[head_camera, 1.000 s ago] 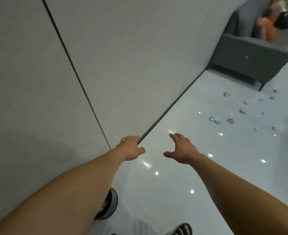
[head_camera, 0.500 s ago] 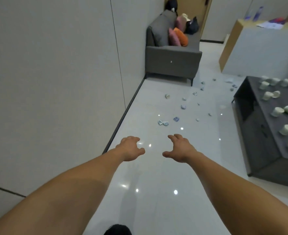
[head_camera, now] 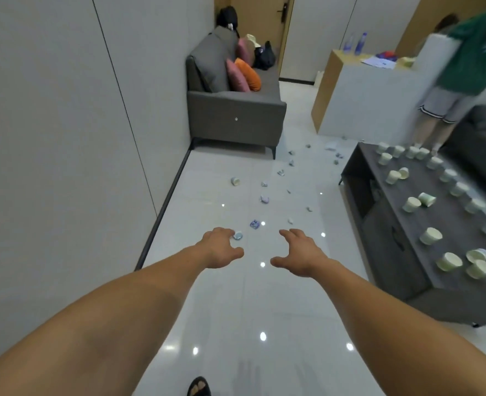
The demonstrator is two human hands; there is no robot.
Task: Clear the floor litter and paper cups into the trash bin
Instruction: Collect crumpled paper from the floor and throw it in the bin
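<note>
View swung right; bench [head_camera: 453, 224] cups [head_camera: 430, 235] now show. Left hand [head_camera: 221, 248], right hand [head_camera: 302, 252] empty, fingers spread. Step to nearest litter [head_camera: 254, 224], crouch.

Living room: grey sofa [head_camera: 236, 115], low table [head_camera: 424, 224]

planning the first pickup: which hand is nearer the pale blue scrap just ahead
Left. In this view the left hand has its fingertips right beside the pale blue scrap; the right hand is well off to the scrap's right.
</note>
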